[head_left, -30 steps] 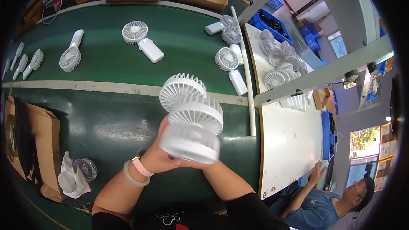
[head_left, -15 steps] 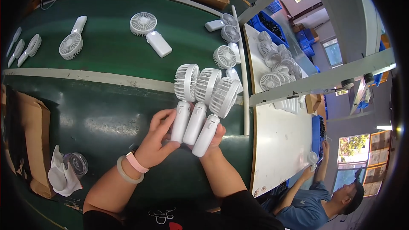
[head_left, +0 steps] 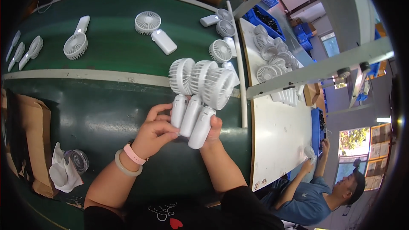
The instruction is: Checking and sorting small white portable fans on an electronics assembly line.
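Three white handheld fans point(head_left: 190, 117) are bunched side by side in front of me, heads up and handles down. My right hand point(head_left: 212, 133) supports the handles from behind and the right, with its thumb showing at the rightmost one. At the left side of the bunch, my left hand point(head_left: 156, 128) has its thumb and fingers around the leftmost handle; some fingertips are hidden. The round caged heads point(head_left: 219, 88) look slightly blurred and lean toward the belt.
Beyond a pale rail point(head_left: 85, 74), more fans point(head_left: 148, 22) lie spread on a green belt point(head_left: 113, 38). Several fans are piled on a white table point(head_left: 277, 145) at right, where a co-worker point(head_left: 306, 200) handles one. At left are a cardboard box point(head_left: 38, 140) and a white cloth-like item point(head_left: 64, 172).
The three held fans have moved slightly up and left with both hands. Fans in the middle and left of the belt have shifted right, while the rail and table at right appear shifted left.
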{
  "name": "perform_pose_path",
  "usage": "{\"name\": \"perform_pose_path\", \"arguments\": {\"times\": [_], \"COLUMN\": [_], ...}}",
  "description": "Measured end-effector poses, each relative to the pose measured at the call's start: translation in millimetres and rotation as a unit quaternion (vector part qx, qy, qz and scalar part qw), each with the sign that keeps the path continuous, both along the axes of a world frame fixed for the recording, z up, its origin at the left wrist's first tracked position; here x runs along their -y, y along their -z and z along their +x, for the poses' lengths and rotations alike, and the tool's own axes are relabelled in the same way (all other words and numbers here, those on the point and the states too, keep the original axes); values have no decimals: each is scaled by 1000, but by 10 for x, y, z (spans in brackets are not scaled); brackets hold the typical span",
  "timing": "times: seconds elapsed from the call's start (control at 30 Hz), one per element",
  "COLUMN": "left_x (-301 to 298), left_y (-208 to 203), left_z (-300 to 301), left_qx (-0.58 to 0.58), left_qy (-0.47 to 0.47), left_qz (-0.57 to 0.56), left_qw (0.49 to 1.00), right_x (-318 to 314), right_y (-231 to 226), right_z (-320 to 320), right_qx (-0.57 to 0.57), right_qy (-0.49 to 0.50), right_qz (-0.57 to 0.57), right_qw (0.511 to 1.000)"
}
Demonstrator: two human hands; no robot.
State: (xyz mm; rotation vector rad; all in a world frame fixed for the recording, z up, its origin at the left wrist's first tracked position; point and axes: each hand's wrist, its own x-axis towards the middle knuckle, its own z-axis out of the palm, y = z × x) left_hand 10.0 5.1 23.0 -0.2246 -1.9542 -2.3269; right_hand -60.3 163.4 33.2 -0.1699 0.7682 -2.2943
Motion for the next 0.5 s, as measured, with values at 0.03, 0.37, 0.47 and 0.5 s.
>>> {"name": "perform_pose_path", "arguments": {"times": [0.03,0.37,0.47,0.5], "left_x": [-6,-40,-38,-24], "left_y": [48,147,119,141], "left_z": [7,44,42,46], "left_qx": [14,89,92,99], "left_qy": [26,87,88,86], "left_qz": [35,53,54,52], "left_qw": [999,991,990,990], "right_x": [-61,-1980,-2597,-2698], "right_y": [-56,-538,-499,-478], "right_z": [66,528,476,437], "right_qx": [20,-144,-156,-158], "right_qy": [19,291,289,294], "right_qz": [32,555,745,777], "right_qw": [999,766,581,534]}}
